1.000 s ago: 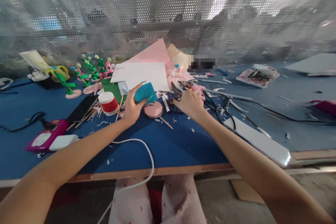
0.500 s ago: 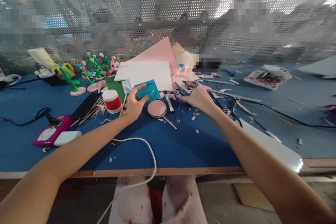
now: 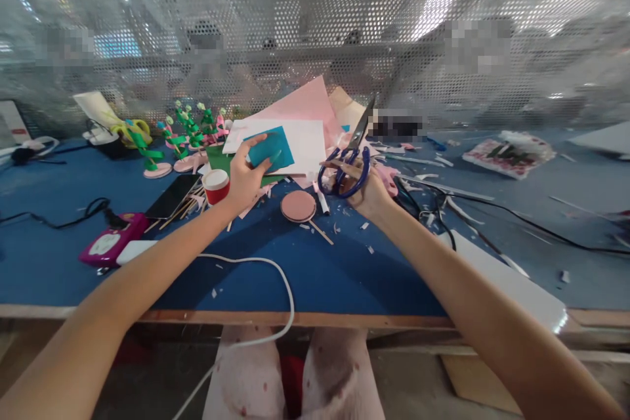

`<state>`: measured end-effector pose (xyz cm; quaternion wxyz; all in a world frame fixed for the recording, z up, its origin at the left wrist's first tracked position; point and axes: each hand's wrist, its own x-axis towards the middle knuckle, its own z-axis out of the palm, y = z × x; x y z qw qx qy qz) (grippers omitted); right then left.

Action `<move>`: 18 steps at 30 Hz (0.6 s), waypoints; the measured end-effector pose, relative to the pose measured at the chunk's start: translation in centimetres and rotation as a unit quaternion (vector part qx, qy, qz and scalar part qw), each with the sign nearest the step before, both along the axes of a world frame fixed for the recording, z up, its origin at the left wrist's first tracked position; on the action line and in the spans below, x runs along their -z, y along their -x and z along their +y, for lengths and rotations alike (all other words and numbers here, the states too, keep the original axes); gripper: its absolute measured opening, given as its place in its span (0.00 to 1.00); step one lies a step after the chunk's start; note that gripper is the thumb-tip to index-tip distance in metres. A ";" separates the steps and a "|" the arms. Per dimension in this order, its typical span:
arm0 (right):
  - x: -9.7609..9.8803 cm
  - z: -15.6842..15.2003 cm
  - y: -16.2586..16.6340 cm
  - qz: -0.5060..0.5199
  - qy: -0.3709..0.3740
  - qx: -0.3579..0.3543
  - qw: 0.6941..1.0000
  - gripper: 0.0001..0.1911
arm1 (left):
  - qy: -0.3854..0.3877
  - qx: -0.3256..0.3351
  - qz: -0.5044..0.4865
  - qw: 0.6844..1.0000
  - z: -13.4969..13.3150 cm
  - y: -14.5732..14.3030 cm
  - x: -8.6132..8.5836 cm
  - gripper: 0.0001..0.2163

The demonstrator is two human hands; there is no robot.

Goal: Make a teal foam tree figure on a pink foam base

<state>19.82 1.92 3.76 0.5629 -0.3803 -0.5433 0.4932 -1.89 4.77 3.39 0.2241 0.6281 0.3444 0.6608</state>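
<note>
My left hand (image 3: 245, 178) pinches a small teal foam sheet (image 3: 270, 147) and holds it up above the blue table (image 3: 315, 269). My right hand (image 3: 367, 191) grips a pair of blue-handled scissors (image 3: 350, 156), lifted off the table with the blades pointing up and away. Between the hands, a round pink foam disc on a wooden stick (image 3: 298, 206) lies flat. A pile of pink, white and cream sheets (image 3: 295, 125) is stacked just behind both hands.
A red and white tape roll (image 3: 215, 186), a dark phone (image 3: 170, 196), wooden sticks and a magenta device (image 3: 112, 246) lie left. Green and pink foam flowers (image 3: 187, 134) stand behind. Black cables (image 3: 492, 203) and a white strip (image 3: 512, 279) run right. A perforated metal screen backs the table.
My right hand has picked the scissors up from the clutter and raised them, blades upward. My left hand has lifted the teal sheet higher and a little farther back.
</note>
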 end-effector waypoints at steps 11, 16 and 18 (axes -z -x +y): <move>2.6 0.1 1.2 -0.080 -0.028 -0.085 0.993 0.32 | -0.070 0.086 0.044 0.993 3.6 -3.4 -5.4 0.20; 3.2 -0.1 0.9 -0.074 -0.092 -0.119 0.986 0.31 | -0.072 0.090 0.072 0.991 2.8 -3.2 -4.7 0.23; 3.2 -0.3 0.9 -0.070 -0.115 -0.125 0.983 0.29 | -0.051 0.112 0.066 0.990 2.5 -3.0 -4.8 0.25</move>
